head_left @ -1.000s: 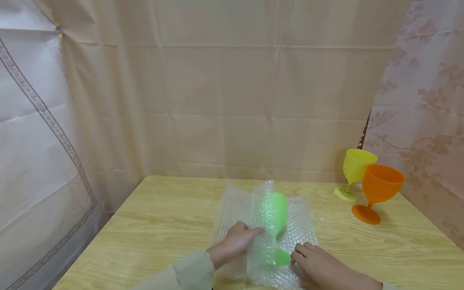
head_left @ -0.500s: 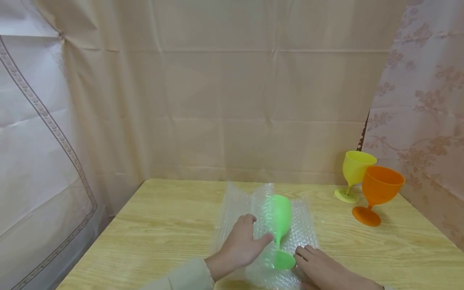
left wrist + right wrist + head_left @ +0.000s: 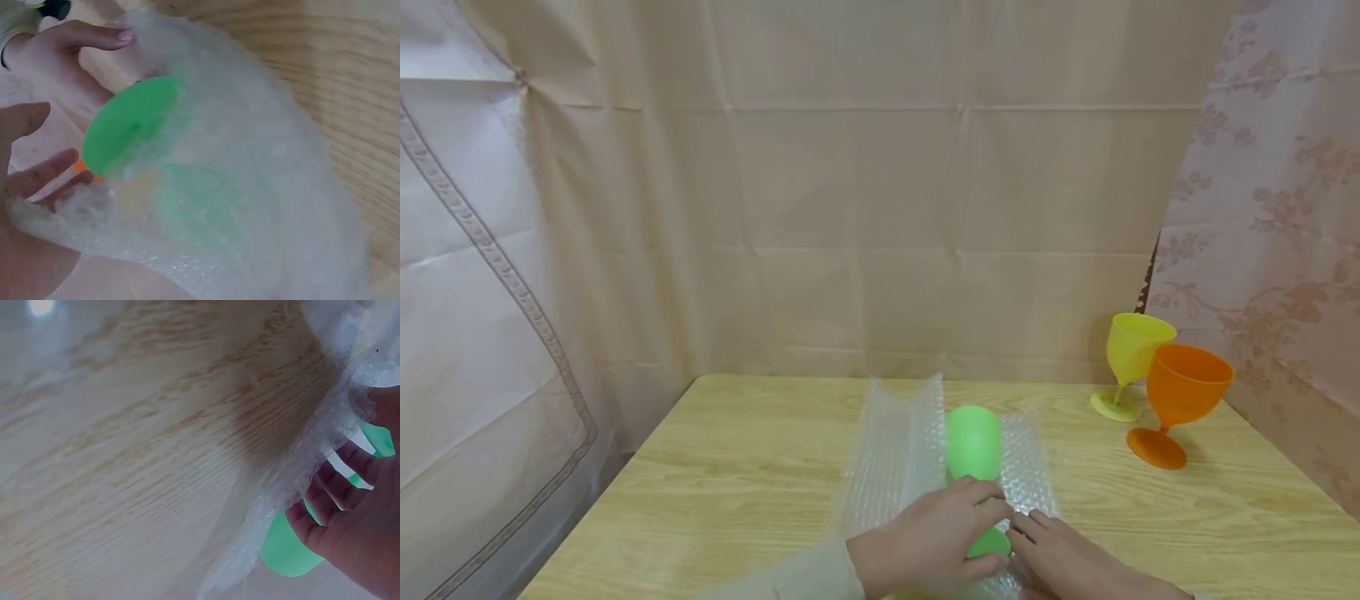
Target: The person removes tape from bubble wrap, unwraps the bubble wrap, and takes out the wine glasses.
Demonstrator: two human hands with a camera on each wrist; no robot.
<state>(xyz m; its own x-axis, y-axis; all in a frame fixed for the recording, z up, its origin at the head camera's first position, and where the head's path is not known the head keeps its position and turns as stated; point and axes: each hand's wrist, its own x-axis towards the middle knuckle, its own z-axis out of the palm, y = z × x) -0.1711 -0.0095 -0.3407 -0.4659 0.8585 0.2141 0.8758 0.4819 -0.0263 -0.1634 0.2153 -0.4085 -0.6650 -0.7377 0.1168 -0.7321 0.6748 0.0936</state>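
Note:
A green goblet (image 3: pixel 974 442) lies on its side on a sheet of bubble wrap (image 3: pixel 880 458), bowl toward the back and foot toward the front. Across its stem reaches my left hand (image 3: pixel 932 533), palm down, thumb apart from the fingers and beside the foot; it hides the stem. At the sheet's right edge, my right hand (image 3: pixel 1063 546) pinches the bubble wrap with bent fingers. The left wrist view shows the green foot (image 3: pixel 128 125) partly behind the blurred sheet, with the right thumb on the wrap's edge. Fingers cross the goblet at the edge of the right wrist view.
An orange goblet (image 3: pixel 1187 387) and a yellow goblet (image 3: pixel 1135 346) stand upright at the back right of the wooden table (image 3: pixel 760 467). A beige cloth (image 3: pixel 842 183) hangs behind, with patterned cloths at both sides.
My left hand has released the wrap's left flap and moved right over the goblet's stem. The flap has shifted left, uncovering the bowl. The right hand has stayed nearly in place.

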